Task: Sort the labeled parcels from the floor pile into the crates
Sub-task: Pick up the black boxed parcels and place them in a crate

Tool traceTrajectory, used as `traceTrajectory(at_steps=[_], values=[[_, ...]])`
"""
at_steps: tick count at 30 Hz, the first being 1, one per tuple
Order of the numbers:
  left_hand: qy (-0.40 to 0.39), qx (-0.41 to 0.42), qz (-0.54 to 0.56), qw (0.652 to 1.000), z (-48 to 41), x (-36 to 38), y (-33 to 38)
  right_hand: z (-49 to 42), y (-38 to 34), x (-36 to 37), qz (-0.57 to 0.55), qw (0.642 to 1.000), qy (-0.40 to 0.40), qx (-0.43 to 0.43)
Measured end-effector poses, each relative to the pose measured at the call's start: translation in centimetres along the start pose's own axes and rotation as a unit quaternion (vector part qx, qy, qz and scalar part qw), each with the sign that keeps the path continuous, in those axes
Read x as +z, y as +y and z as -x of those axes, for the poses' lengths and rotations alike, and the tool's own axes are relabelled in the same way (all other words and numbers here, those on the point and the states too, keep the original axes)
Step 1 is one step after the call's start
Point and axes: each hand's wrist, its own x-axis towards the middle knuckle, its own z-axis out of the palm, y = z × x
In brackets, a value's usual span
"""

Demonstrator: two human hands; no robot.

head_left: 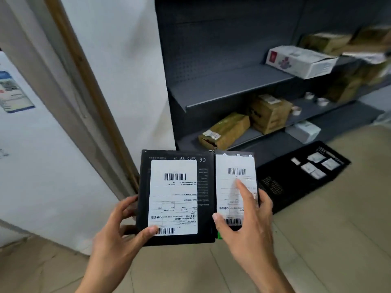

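Note:
I hold two black parcels side by side, chest high, labels facing me upside down. The larger black box with a white shipping label is gripped at its lower left corner by my left hand, thumb on the label. The narrower black parcel, also labelled, is in my right hand, thumb on its bottom edge and forefinger lying along the label. A black plastic crate stands on the floor to the right, with several small white parcels inside.
A dark grey shelf unit rises behind, carrying brown cartons and a white box. A white wall and wooden door frame stand at the left. Beige tiled floor lies below.

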Motion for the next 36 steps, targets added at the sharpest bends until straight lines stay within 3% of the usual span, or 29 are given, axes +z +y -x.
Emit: traceTrajectory(at_steps=[10, 18, 26, 36], values=[[-0.160, -0.002, -0.029, 0.987, -10.5, 13.2, 0.1, -5.6, 8.4, -3.6, -0.022, 0.986, 0.054, 0.156], [-0.237, 0.014, -0.049, 0.970, -24.1, 21.5, -0.5, -15.1, 13.3, -5.5, -0.052, 0.950, 0.147, 0.271], [-0.345, 0.050, -0.015, 0.937, -35.6, 31.7, 2.9, -22.1, 16.4, -7.2, -0.058, 0.917, 0.237, 0.316], [-0.375, 0.020, 0.000, 0.927, -40.7, 45.6, 4.7, -27.7, 28.0, -12.8, -0.037, 0.886, 0.288, 0.361]])
